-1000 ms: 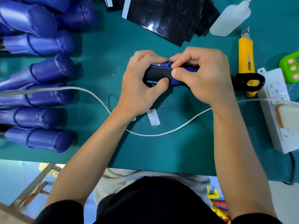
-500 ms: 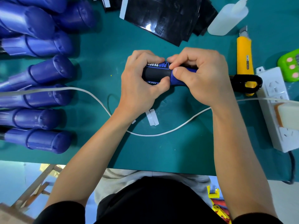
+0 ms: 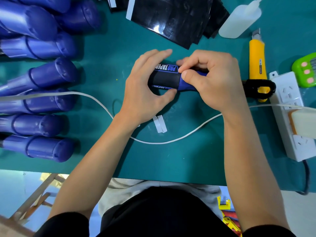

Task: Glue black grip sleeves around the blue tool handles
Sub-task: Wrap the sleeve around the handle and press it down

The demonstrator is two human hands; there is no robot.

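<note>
One blue handle point(image 3: 189, 85) gripped by left hand point(image 3: 145, 93) fingers, right hand point(image 3: 215, 82) fingers pinching its black sleeve point(image 3: 164, 79); squeeze bottle point(image 3: 239, 19) contents unclear.

About eight bare blue handles point(image 3: 51, 74), one sleeved handle point(image 3: 164, 79), one bottle point(image 3: 239, 19), one knife point(image 3: 256, 62), two white strips point(image 3: 160, 124).

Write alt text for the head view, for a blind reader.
The left hand grips a blue tool handle wrapped in a black grip sleeve while the right hand pinches the sleeve's edge, over a green mat. Bare blue handles lie at left.
</note>
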